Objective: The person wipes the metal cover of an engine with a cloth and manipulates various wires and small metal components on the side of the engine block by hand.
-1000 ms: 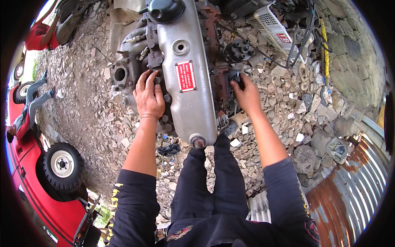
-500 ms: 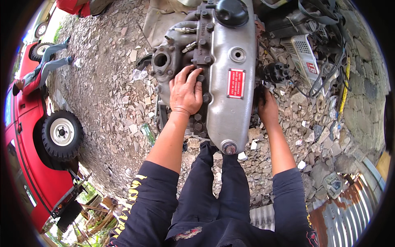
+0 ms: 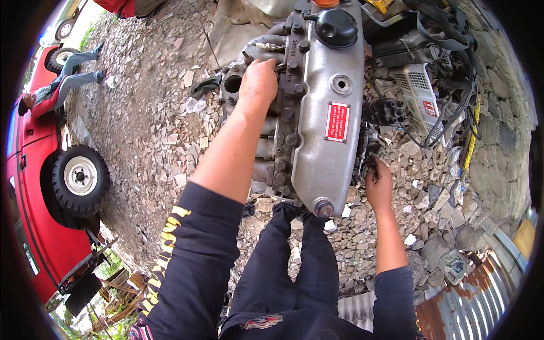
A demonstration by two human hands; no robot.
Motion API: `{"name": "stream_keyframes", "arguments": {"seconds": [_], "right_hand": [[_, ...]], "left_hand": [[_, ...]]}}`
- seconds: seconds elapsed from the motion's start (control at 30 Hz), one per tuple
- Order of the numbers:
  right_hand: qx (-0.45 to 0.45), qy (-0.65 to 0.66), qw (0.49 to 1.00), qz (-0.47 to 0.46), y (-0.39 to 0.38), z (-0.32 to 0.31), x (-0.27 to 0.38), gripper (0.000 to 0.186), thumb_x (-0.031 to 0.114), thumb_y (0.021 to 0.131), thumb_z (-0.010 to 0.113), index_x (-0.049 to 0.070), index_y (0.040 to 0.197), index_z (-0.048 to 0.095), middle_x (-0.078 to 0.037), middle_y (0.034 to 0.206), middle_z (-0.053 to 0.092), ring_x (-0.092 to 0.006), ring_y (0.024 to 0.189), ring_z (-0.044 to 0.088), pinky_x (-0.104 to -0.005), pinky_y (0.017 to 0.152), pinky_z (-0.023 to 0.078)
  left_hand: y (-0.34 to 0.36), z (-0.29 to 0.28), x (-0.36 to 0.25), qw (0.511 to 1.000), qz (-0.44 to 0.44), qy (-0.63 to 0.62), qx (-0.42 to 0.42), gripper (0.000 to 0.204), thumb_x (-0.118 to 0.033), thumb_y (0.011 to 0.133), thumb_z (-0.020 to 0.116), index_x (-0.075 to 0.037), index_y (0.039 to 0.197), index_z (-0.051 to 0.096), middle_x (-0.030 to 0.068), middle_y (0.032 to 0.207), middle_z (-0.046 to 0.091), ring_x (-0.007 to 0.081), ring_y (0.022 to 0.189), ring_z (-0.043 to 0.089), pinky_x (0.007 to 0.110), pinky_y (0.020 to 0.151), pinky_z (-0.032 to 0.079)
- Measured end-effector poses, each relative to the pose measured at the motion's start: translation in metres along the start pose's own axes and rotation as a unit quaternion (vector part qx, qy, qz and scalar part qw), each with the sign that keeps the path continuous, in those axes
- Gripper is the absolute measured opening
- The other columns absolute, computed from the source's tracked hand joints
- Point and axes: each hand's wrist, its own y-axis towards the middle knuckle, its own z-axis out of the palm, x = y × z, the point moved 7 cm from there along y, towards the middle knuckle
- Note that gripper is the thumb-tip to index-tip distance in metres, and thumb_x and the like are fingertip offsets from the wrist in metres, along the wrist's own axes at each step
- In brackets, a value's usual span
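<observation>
A car engine (image 3: 328, 153) with a long silver valve cover stands in front of me. My left hand (image 3: 259, 85) is closed over the manifold (image 3: 229, 101) on the engine's left side, beside its round opening. A metal fitting (image 3: 269, 47) shows just beyond the knuckles; whatever the fingers hold is hidden beneath them. My right hand (image 3: 379, 187) is low against the engine's right side, its darkened fingers curled together at a dark part I cannot make out. Above that hand a black distributor cap (image 3: 385, 111) juts out. A black round cap (image 3: 336, 28) tops the cover's far end.
Broken stone and tile (image 3: 164, 85) cover the ground. At the right are a white plastic crate (image 3: 416, 85), black hoses, and a stone wall (image 3: 496, 130). Rusty corrugated sheet (image 3: 470, 300) lies at the lower right. A red vehicle (image 3: 51, 221) and a seated person (image 3: 51, 93) are at the left.
My left hand has moved farther along the manifold and closed near the fittings. My right hand has drawn back a little, toward me. The engine appears shifted slightly right in view.
</observation>
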Motion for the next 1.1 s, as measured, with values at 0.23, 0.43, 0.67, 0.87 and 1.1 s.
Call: {"name": "stream_keyframes", "arguments": {"seconds": [0.23, 0.43, 0.67, 0.87, 1.1], "right_hand": [[-0.015, 0.019, 0.999, 0.044, -0.031, -0.009, -0.018, 0.036, -0.004, 0.085, 0.054, -0.002, 0.121, 0.058, -0.024, 0.115, 0.061, -0.0365, 0.106, 0.061, -0.0389, 0.091, 0.05], [-0.028, 0.043, 0.996, 0.08, -0.049, -0.012, -0.02, 0.035, -0.005, 0.087, 0.054, -0.002, 0.121, 0.057, -0.02, 0.114, 0.061, -0.0294, 0.098, 0.065, -0.0355, 0.083, 0.054], [-0.069, 0.161, 0.979, 0.107, -0.053, -0.02, -0.026, 0.033, -0.001, 0.094, 0.051, -0.001, 0.126, 0.055, -0.014, 0.114, 0.062, -0.0203, 0.098, 0.065, -0.0312, 0.084, 0.052], [-0.084, 0.314, 0.938, 0.117, -0.027, -0.04, 0.036, 0.032, 0.0, 0.095, 0.053, -0.001, 0.127, 0.055, -0.008, 0.114, 0.062, -0.012, 0.095, 0.061, -0.025, 0.084, 0.05], [0.027, 0.406, 0.913, 0.023, 0.01, -0.052, 0.136, 0.029, 0.012, 0.094, 0.064, 0.001, 0.121, 0.062, -0.007, 0.107, 0.065, -0.0093, 0.092, 0.059, -0.0231, 0.079, 0.049]], "left_hand": [[0.016, 0.006, -0.006, 0.993, 0.074, 0.043, 0.079, 0.031, -0.013, 0.086, 0.061, -0.015, 0.117, 0.068, 0.016, 0.111, 0.063, 0.0353, 0.107, 0.059, 0.043, 0.093, 0.047], [0.018, 0.005, -0.004, 0.991, 0.077, 0.071, 0.087, 0.03, -0.016, 0.088, 0.06, -0.008, 0.117, 0.066, 0.0173, 0.111, 0.063, 0.0367, 0.107, 0.059, 0.044, 0.094, 0.046], [-0.02, -0.039, 0.003, 0.949, -0.069, -0.301, 0.068, 0.036, -0.024, 0.089, 0.069, -0.001, 0.117, 0.065, 0.0021, 0.09, 0.066, 0.0066, 0.072, 0.059, 0.021, 0.056, 0.049], [-0.107, -0.04, -0.044, 0.75, -0.195, -0.611, 0.161, 0.027, -0.016, 0.092, 0.067, -0.003, 0.115, 0.064, -0.0002, 0.088, 0.065, 0.0057, 0.069, 0.056, 0.019, 0.055, 0.045], [-0.147, -0.035, -0.108, 0.71, -0.128, -0.664, 0.195, 0.031, -0.014, 0.089, 0.07, 0.0, 0.116, 0.065, 0.0002, 0.094, 0.067, 0.0052, 0.074, 0.056, 0.02, 0.067, 0.045]]}}
